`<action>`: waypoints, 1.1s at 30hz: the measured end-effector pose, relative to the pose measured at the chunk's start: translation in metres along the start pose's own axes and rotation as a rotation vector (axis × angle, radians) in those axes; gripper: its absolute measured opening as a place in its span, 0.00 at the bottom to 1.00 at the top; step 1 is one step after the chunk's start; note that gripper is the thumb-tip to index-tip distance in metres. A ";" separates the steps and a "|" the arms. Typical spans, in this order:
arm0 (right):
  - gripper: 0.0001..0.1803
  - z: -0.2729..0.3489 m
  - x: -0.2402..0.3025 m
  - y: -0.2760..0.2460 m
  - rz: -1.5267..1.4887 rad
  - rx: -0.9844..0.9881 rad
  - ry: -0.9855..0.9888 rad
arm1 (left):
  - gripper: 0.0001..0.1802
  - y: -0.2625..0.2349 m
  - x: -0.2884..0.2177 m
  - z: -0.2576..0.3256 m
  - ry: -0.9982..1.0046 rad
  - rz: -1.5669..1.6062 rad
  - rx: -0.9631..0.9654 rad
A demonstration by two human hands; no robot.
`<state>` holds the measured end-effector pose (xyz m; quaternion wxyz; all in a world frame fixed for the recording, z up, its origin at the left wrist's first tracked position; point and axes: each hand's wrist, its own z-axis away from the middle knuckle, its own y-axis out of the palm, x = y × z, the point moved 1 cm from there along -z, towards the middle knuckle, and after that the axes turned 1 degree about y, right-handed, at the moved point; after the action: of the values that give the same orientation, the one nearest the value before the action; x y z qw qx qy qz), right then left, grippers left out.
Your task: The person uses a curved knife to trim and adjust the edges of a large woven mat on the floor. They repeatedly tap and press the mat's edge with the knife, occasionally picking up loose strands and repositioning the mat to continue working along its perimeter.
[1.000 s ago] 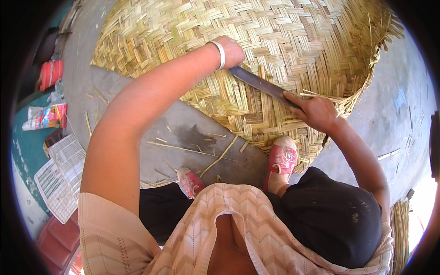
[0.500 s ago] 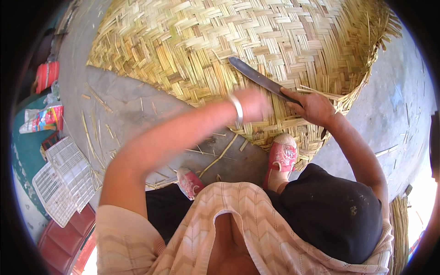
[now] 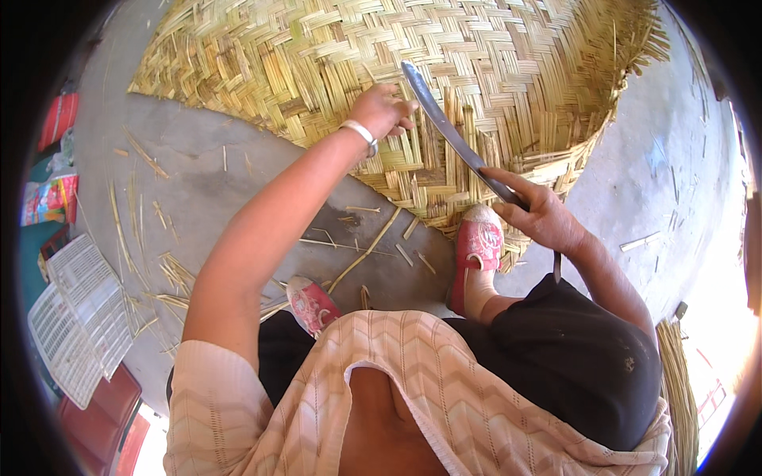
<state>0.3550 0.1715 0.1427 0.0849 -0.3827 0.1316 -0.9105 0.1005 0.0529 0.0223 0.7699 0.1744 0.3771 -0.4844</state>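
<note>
The right hand is closed around the handle of a long knife, gripping it low down near the person's knee, with the forefinger laid along the back of the blade. From that grip the blade runs up and to the left, slanting across the woven bamboo mat and ending in a blunt tip just right of the left hand. The left hand is loosely curled, fingers bent down onto the weave beside the blade; whether it pinches a strip there cannot be told. A pale bangle sits on that wrist. The mat is large and curves upward like a shallow basket, filling the upper part of the view; its lower edge, where loose strip ends stick out, lies between the two hands and just above the right foot. That foot wears a red slipper whose toe touches the mat's edge, and the other red slipper rests on the bare concrete floor well short of it. Thin bamboo slivers lie scattered over the floor toward its left side, near a white slatted crate at the left edge.
</note>
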 end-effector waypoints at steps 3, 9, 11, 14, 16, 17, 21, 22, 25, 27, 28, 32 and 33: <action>0.31 0.036 0.005 0.015 -0.076 -0.072 -0.015 | 0.24 0.011 0.001 -0.008 -0.108 0.217 0.126; 0.31 0.074 -0.007 0.034 -0.112 -0.203 0.158 | 0.17 0.016 0.021 -0.012 -0.128 0.245 0.115; 0.31 0.078 -0.005 0.033 -0.084 -0.173 0.105 | 0.14 0.018 0.019 -0.011 -0.097 0.185 0.078; 0.31 0.081 0.003 0.024 -0.039 -0.089 0.128 | 0.11 0.025 0.020 -0.003 -0.044 0.130 0.004; 0.30 0.077 0.006 0.019 -0.183 0.004 0.237 | 0.11 0.027 0.022 -0.001 -0.033 0.138 -0.038; 0.30 0.073 0.007 0.015 -0.243 0.042 0.289 | 0.11 0.027 0.024 -0.001 -0.040 0.145 -0.025; 0.30 0.046 0.003 0.012 -0.437 0.132 0.360 | 0.14 0.022 0.030 -0.004 -0.092 0.276 0.083; 0.31 0.039 0.002 0.011 -0.514 0.135 0.371 | 0.13 0.021 0.030 -0.004 -0.110 0.292 0.117; 0.31 0.016 0.003 0.013 -0.513 0.119 0.320 | 0.14 0.022 0.028 -0.005 -0.130 0.273 0.095; 0.31 0.008 0.007 0.013 -0.545 0.134 0.255 | 0.14 0.028 0.028 -0.004 -0.093 0.169 0.012; 0.31 0.007 0.009 0.012 -0.587 0.150 0.250 | 0.13 0.032 0.030 -0.002 -0.072 0.190 -0.025; 0.31 0.008 0.013 0.008 -0.673 0.276 0.223 | 0.10 0.040 0.043 0.004 0.068 0.226 -0.190; 0.31 0.008 0.012 0.008 -0.662 0.277 0.257 | 0.10 0.040 0.046 0.003 0.111 0.290 -0.190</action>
<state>0.3525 0.1598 0.1538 -0.1802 -0.2721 -0.1141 -0.9383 0.1482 0.0419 -0.0140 0.8226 0.1798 0.4341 -0.3202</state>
